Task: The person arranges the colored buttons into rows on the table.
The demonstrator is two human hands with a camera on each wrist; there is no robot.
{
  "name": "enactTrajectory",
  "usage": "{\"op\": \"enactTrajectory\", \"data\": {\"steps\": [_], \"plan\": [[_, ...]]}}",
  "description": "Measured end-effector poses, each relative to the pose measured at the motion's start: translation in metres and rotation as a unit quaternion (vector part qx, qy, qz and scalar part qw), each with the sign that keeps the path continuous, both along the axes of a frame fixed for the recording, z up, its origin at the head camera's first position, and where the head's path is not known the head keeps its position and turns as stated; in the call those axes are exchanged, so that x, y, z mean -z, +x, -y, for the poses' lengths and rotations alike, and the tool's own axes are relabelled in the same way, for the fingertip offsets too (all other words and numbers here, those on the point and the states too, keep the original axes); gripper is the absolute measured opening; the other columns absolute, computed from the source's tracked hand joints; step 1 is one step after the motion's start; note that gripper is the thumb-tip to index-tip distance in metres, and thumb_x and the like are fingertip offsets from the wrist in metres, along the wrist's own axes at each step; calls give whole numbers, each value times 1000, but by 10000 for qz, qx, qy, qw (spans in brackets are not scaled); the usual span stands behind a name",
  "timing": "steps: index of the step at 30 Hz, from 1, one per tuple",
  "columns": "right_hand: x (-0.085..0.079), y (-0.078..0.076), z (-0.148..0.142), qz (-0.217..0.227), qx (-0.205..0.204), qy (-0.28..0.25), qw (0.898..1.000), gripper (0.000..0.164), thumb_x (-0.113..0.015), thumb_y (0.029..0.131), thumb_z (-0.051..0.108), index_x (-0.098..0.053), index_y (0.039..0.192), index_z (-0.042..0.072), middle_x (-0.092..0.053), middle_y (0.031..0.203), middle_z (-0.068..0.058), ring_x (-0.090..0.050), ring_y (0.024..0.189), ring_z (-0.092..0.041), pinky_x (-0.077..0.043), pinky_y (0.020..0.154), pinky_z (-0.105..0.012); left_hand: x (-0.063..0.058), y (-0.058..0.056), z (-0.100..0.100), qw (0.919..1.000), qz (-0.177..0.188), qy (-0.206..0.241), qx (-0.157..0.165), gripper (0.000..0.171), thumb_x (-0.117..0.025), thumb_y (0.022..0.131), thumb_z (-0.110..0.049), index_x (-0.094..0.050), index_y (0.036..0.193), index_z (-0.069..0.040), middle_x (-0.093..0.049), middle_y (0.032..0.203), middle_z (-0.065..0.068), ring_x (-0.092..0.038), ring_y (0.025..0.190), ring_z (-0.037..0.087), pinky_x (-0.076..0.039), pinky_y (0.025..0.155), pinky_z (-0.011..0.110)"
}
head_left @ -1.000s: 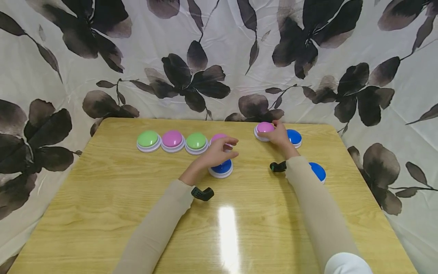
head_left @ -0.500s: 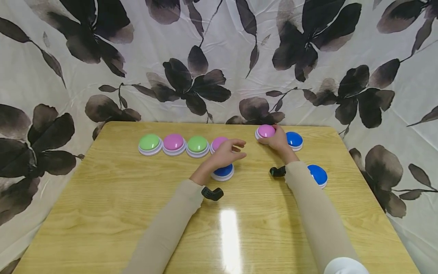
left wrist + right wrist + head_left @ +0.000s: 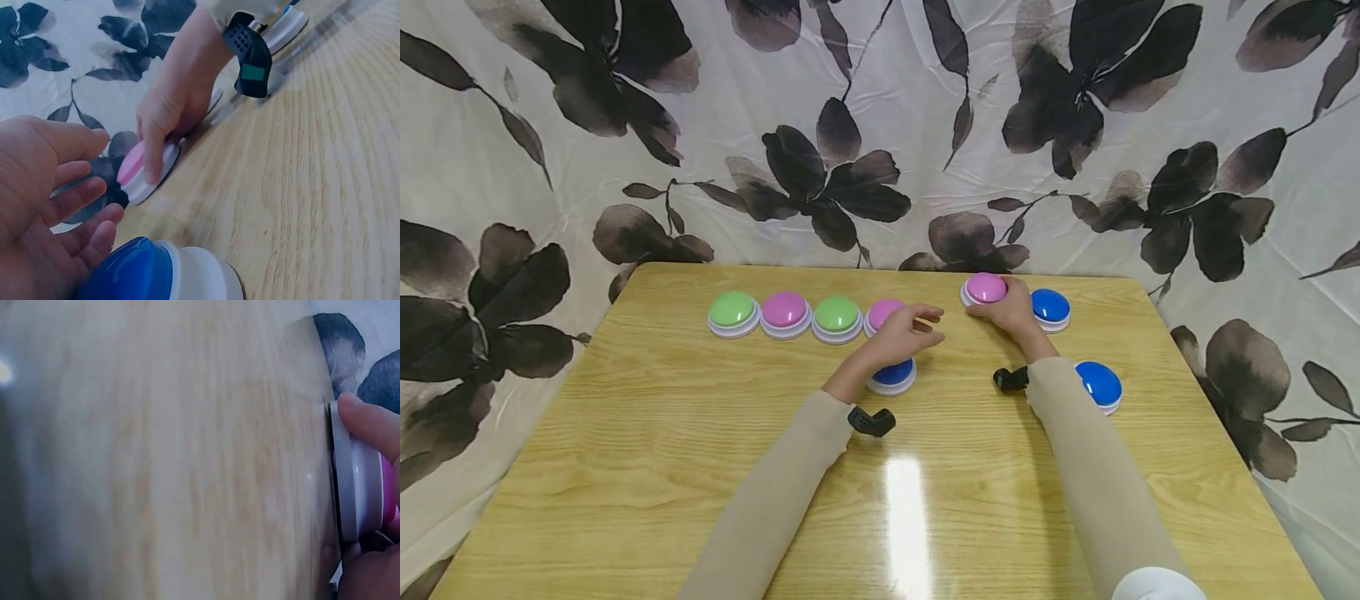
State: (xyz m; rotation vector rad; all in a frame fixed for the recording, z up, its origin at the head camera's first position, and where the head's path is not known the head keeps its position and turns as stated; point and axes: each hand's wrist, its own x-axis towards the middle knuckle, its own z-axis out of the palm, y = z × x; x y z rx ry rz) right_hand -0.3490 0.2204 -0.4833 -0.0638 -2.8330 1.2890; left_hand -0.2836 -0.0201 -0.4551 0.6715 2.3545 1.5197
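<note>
My right hand (image 3: 1011,308) grips a pink push button (image 3: 987,287) on a white round base near the table's back edge. In the right wrist view, the thumb (image 3: 365,422) lies along the rim of that white base (image 3: 356,481), with fingers on the other side. The left hand (image 3: 901,337) holds nothing; its fingers are loosely bent, over a blue button (image 3: 892,374) and partly covering another pink button (image 3: 882,312). In the left wrist view the blue button (image 3: 134,275) sits right below the left fingers.
Left of the left hand, a green button (image 3: 835,314), a pink one (image 3: 784,309) and another green button (image 3: 732,309) form a row. Two blue buttons, one behind (image 3: 1050,306) and one nearer (image 3: 1099,383), lie right of the right hand. Floral cloth (image 3: 925,192) hangs behind the table (image 3: 700,467).
My left hand has drifted a little to the right, uncovering more of the pink button and covering more of the blue one. The right hand has settled lower around its pink button.
</note>
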Motion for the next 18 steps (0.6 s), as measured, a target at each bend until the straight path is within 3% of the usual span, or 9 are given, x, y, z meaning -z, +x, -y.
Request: {"op": "enactTrajectory", "data": {"steps": [11, 18], "plan": [[2, 5, -4, 194, -111, -868, 9960, 91, -89, 70, 31, -40, 141, 3, -47, 138, -18, -44, 124, -32, -35, 107, -45, 1, -3, -10, 9999, 140, 30, -67, 48, -66, 93, -10, -50, 137, 3, -54, 131, 21, -59, 111, 28, -51, 90, 30], [-6, 12, -1, 268, -316, -755, 9963, 93, -88, 71, 34, -39, 143, 3, -46, 138, -18, -44, 125, -33, -35, 106, -46, 1, -9, -12, 9998, 96, -63, -131, 52, -68, 91, -9, -49, 138, 3, -55, 131, 21, -58, 111, 27, -50, 90, 31]]}}
